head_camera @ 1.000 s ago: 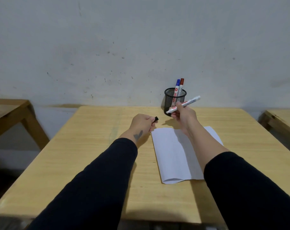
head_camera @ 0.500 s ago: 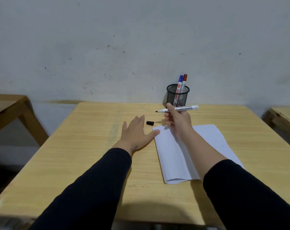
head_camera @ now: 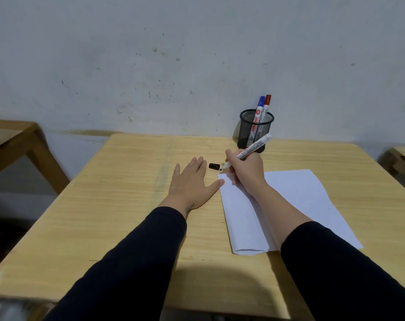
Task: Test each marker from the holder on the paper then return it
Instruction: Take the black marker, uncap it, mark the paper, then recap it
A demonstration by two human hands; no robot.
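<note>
At the far left a second wooden table stands apart from the tabletop that carries everything else. On that tabletop, toward the middle, the left hand lies flat and open, fingers spread, holding nothing; its thumb tip touches the left edge of the paper and appears to pin that edge. Just beyond its fingertips the black cap lies loose on its side on the wood, near the paper's far-left corner. To its right, the right hand is closed around the uncapped marker in a writing grip, tip down at the paper's far-left corner and barrel tilted up toward the back right. Whether the tip already touches the sheet cannot be told. Behind the hand, near the tabletop's back edge, the black mesh holder stands upright with 2 more markers in it, a blue-capped marker and a red-capped marker, so the test of 1 of 3 seems barely begun. The risks lie at that corner: the tip sits so close to the paper's edge that a stroke could run off onto the wood, the lightly pinned sheet could slide under the stroke, and the loose cap could roll if brushed by either hand. At the far right another table's corner shows.
</note>
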